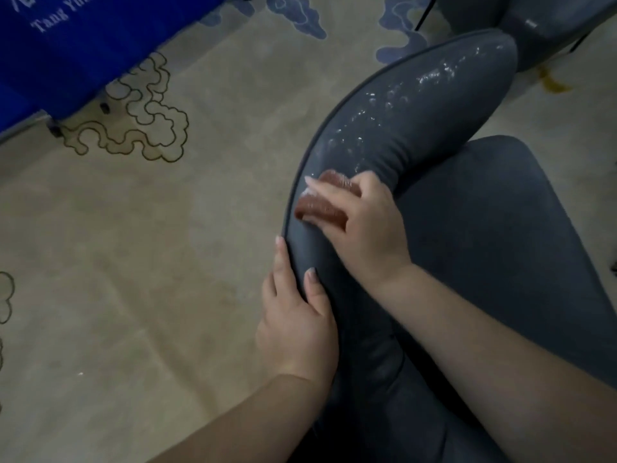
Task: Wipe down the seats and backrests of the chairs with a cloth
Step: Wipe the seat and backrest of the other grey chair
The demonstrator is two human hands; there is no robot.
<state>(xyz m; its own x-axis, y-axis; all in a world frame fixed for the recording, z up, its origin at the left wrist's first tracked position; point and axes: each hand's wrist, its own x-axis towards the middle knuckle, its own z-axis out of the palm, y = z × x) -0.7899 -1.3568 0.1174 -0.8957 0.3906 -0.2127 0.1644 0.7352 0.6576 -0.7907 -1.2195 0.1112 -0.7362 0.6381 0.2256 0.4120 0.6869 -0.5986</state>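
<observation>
The right hand (364,222) is pressing a folded reddish-brown cloth (322,203) onto the curved top of a grey upholstered backrest (417,108), its grip closed around the cloth with the thumb tucked over one side and a finger laid across the top, so the pad is staying flat against the padding as it is rubbing. The left hand (295,315) is bracing the same backrest nearer the person, thumb lying on the inner face and straight fingers reaching over the outer edge, probably to be steadying the chair against the push. Wet, shiny streaks are showing along the backrest beyond the cloth, suggesting that stretch is already wiped. The seat (500,228) is lying below to the right. A second grey chair (547,25) is standing behind. On the patterned carpet (133,262), a blue banner (66,45) is reading "Tang Yun", the rest being cut off.
</observation>
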